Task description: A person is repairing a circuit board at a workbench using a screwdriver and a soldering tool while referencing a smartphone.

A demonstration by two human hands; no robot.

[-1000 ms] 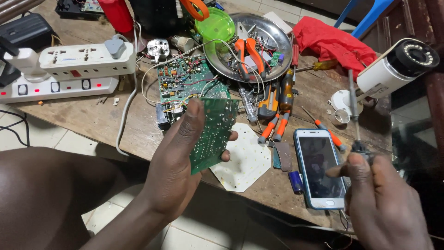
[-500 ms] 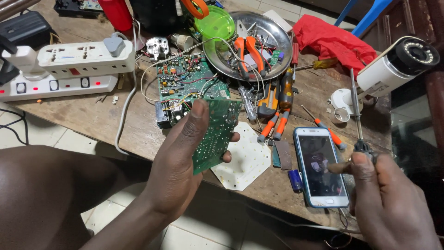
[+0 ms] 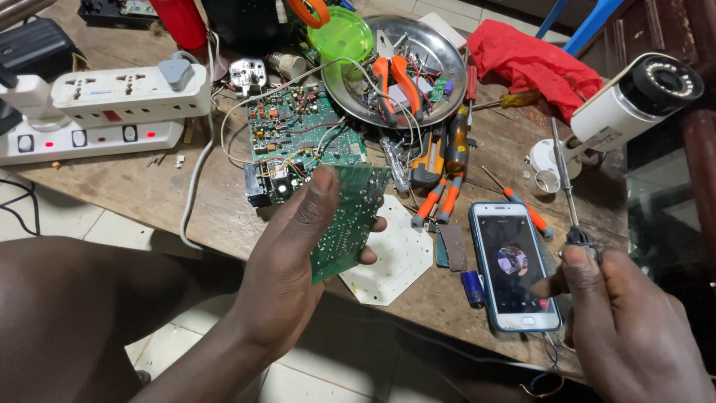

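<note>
Raised slightly, circuit board (image 3: 347, 220) hides left hand (image 3: 287, 272) fingertips.

The left hand (image 3: 298, 261) is raised, thumb up and fingers curled in a grip; the right hand (image 3: 626, 328) is fisted low.

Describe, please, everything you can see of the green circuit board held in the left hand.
The green circuit board is a flat rectangular panel, showing its solder side, dotted with small silvery joints. It is tilted, lifted off the wooden table near its front edge. The left hand holds it, thumb pressed on its upper face and fingertips curling round the right edge. Behind it lies a larger populated board; a white octagonal panel sits just below and right.
</note>
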